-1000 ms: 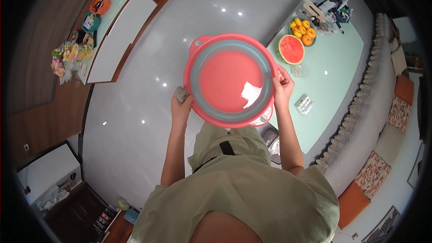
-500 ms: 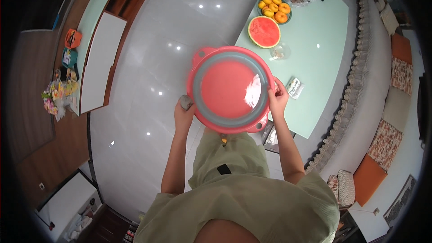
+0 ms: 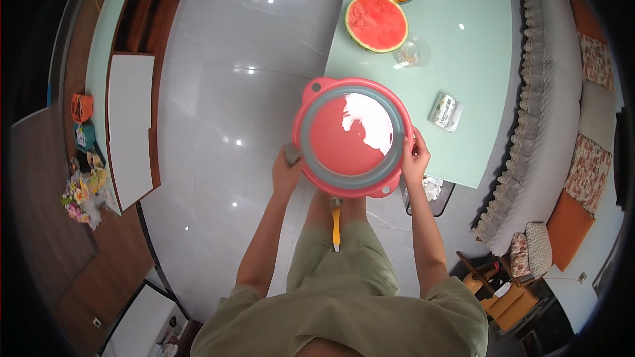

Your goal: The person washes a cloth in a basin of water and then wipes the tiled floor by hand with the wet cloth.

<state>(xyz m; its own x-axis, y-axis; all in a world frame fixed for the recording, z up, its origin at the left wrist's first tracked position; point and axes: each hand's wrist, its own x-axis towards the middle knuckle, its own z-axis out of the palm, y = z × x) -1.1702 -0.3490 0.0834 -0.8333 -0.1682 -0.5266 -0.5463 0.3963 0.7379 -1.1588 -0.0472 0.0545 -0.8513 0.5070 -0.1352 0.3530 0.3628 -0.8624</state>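
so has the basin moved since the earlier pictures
Yes: judged against the table, the basin now appears nearer its near end, with a wider gap in view between it and the watermelon.

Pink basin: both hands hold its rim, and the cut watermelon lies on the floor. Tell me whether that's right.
Not quite: the head view shows the cut watermelon lying on the pale green table, not the floor. The rest stands: the left hand and right hand hold the pink basin by its rim.
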